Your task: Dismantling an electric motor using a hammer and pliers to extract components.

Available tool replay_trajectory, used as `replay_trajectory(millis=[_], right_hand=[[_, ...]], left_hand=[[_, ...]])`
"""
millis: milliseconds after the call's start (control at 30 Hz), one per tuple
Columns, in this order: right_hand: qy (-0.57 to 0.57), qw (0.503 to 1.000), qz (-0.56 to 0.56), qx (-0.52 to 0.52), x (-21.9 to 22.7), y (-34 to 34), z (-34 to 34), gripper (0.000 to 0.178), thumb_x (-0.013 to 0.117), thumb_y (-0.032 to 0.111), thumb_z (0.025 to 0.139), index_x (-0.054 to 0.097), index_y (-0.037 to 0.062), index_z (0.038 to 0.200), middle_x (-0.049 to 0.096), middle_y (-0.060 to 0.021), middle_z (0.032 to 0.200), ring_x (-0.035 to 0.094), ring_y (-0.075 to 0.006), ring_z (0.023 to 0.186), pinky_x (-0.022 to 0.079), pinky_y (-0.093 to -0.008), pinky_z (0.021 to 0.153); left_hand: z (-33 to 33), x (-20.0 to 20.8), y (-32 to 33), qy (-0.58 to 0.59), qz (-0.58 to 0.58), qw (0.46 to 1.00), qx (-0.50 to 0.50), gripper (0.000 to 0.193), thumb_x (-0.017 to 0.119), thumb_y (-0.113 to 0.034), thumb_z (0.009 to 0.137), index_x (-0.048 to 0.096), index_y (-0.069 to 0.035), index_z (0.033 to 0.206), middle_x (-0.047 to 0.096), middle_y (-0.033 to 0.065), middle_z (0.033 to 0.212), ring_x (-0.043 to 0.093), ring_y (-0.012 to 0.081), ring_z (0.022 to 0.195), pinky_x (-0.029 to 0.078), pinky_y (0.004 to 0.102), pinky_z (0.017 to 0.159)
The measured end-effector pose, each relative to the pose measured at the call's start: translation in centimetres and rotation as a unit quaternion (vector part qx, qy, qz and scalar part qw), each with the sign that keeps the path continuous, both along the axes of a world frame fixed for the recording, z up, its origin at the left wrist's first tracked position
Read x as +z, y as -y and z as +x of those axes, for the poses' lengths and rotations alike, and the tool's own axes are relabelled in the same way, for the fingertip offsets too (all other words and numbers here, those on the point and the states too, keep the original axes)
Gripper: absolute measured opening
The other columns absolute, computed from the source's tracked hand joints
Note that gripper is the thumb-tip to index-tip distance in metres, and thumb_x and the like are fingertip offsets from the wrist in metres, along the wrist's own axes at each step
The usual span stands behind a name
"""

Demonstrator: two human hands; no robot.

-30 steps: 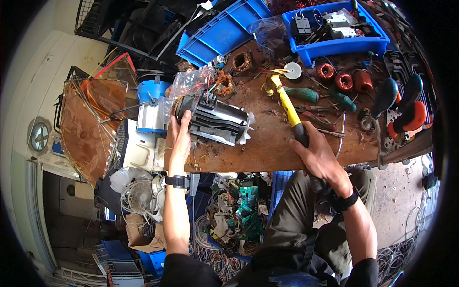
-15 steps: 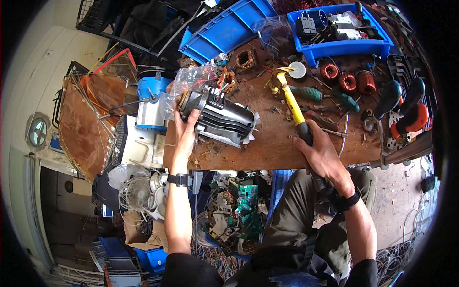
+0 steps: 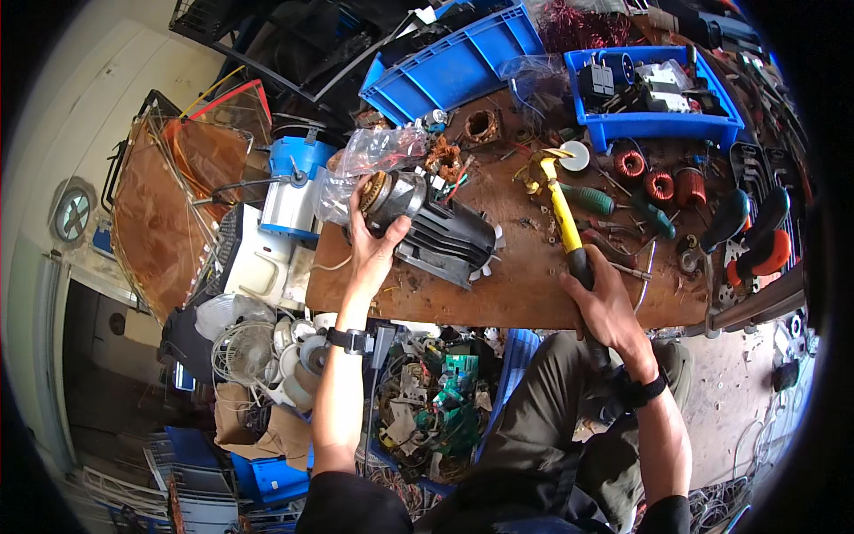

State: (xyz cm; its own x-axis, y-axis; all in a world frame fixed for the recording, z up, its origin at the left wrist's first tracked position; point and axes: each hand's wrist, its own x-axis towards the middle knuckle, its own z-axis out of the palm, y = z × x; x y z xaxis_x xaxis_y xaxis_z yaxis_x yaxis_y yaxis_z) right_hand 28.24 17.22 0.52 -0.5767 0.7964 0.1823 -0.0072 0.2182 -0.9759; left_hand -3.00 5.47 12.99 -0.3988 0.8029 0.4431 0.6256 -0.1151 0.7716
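Note:
My left hand (image 3: 377,245) is wrapped round the left end of an electric motor (image 3: 445,233) with a dark ribbed body. A copper-coloured ring shows at that end, and pale fan blades (image 3: 497,245) stick out at the other. The motor lies tilted on the wooden bench (image 3: 534,298), near its left front part. In my right hand (image 3: 608,303) is a hammer (image 3: 561,214) with a yellow and black handle. Its worn yellowish head points away from me, beside a white round disc (image 3: 575,156). The hammer and motor are apart.
Right of the hammer lie a green-handled screwdriver (image 3: 589,198) and red copper coils (image 3: 659,185). A blue bin of parts (image 3: 658,129) stands behind them, another blue bin (image 3: 458,67) farther left. Clear plastic bags (image 3: 382,147) sit behind the motor. Below the bench are circuit boards (image 3: 455,383).
The motor has turned in my left hand: its ring end has swung away from me and more of its black ribbed side shows. The hammer stays in my right hand. The whole view has shifted slightly.

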Motion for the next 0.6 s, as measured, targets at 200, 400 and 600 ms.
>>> replay_trajectory(millis=[200,400,600], right_hand=[[0.003,0.997,-0.062,0.043,-1.3,-0.4,-0.1,0.036,0.064,0.02,0.1,0.049,-0.0004,0.126,0.048,-0.0026,0.071,0.048,-0.0113,0.041,0.038,-0.0298,0.034],[0.007,0.979,-0.192,0.074,3.0,0.5,0.5,0.029,0.065,0.021,0.098,0.05,-0.0008,0.109,0.054,-0.0089,0.075,0.054,-0.0172,0.05,0.043,-0.0339,0.045],[-0.007,0.996,-0.088,0.028,0.4,0.1,0.1,0.028,0.063,0.016,0.099,0.048,0.0001,0.118,0.052,-0.0065,0.07,0.053,-0.0149,0.041,0.041,-0.0321,0.036]], left_hand=[[1.1,-0.1,-0.6,0.014,0.005,0.999,-0.044,0.108,0.091,-0.048,0.076,0.031,-0.009,0.156,0.047,0.0132,0.145,0.05,0.0252,0.132,0.044,0.0411,0.111],[3.1,0.7,-0.4,-0.087,-0.006,0.996,-0.029,0.113,0.094,-0.049,0.071,0.03,-0.009,0.156,0.047,0.0166,0.146,0.05,0.0282,0.134,0.044,0.0436,0.113],[4.2,0.6,-0.5,-0.071,-0.001,0.997,-0.033,0.114,0.094,-0.047,0.071,0.029,-0.009,0.157,0.046,0.0192,0.148,0.051,0.0305,0.135,0.044,0.0452,0.113]])
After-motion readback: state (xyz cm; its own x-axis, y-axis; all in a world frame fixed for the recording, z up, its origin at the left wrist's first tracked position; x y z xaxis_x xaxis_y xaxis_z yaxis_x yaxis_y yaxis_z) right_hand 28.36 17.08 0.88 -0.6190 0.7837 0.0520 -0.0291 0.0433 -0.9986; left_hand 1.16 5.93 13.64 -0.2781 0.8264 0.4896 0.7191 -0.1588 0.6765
